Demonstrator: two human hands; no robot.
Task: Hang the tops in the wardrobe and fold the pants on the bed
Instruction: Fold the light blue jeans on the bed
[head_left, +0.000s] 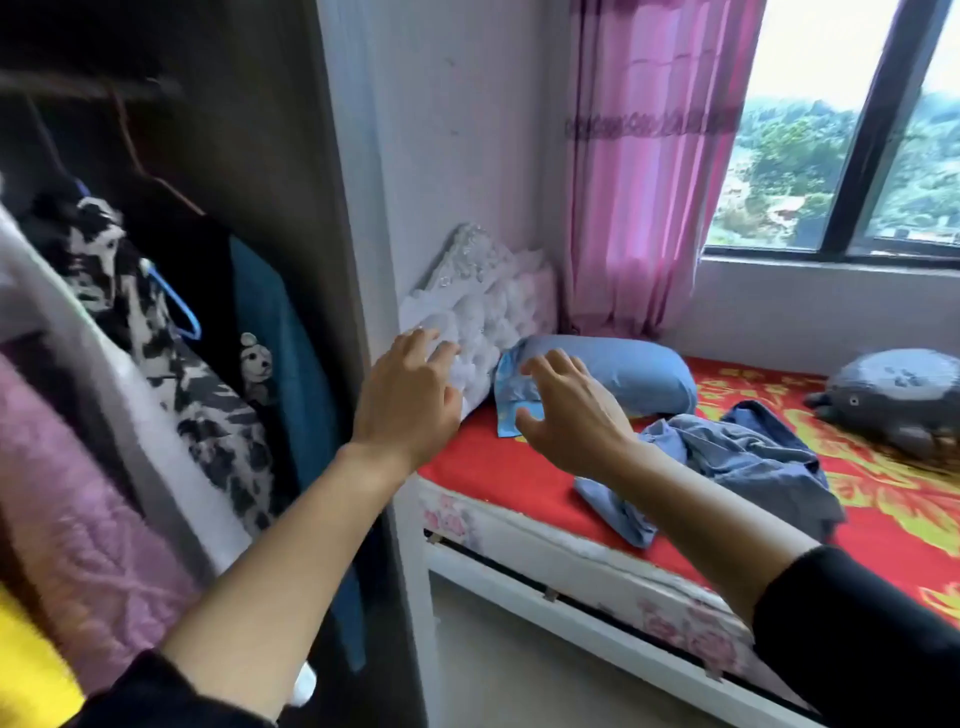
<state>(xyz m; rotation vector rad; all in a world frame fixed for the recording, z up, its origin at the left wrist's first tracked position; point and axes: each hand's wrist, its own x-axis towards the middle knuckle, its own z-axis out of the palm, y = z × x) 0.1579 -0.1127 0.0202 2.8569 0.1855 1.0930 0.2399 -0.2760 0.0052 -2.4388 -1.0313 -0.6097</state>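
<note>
A crumpled blue-grey garment (748, 462) lies on the red bed sheet (483, 467) near the bed's front edge. My left hand (408, 400) is held over the bed's corner beside the wardrobe (291, 156), fingers spread, holding nothing. My right hand (571, 415) hovers just left of the crumpled garment, fingers apart and empty. Several tops hang in the wardrobe at the left: a black-and-white patterned one (171, 364), a black one (202, 270) and a teal one (280, 332). A pink garment (78, 499) and a yellow one (31, 665) hang nearer to me.
A blue pillow (623, 369) lies at the head of the bed against a white tufted headboard (483, 296). A grey plush toy (893, 400) sits at the far right. Pink curtain (644, 171) and window (852, 130) stand behind the bed. Floor (519, 675) shows below the bed frame.
</note>
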